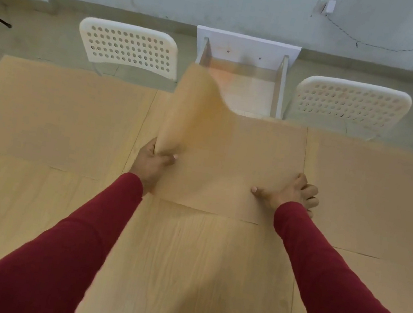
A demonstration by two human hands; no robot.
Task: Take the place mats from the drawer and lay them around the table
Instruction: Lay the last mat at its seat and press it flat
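Place mats (57, 116) (225, 164) (372, 196), three, two hands (151, 164) (294, 194) gripping one, two chairs (128, 48) (351, 103)

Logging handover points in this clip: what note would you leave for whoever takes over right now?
The left hand grips the middle mat by its curled-up left edge; the right hand holds its right edge, thumb on top.
The left mat and right mat lie flat on the table; the drawer stands open at the far side.
Done: two mats laid. Left: flatten the middle mat, then any remaining places.
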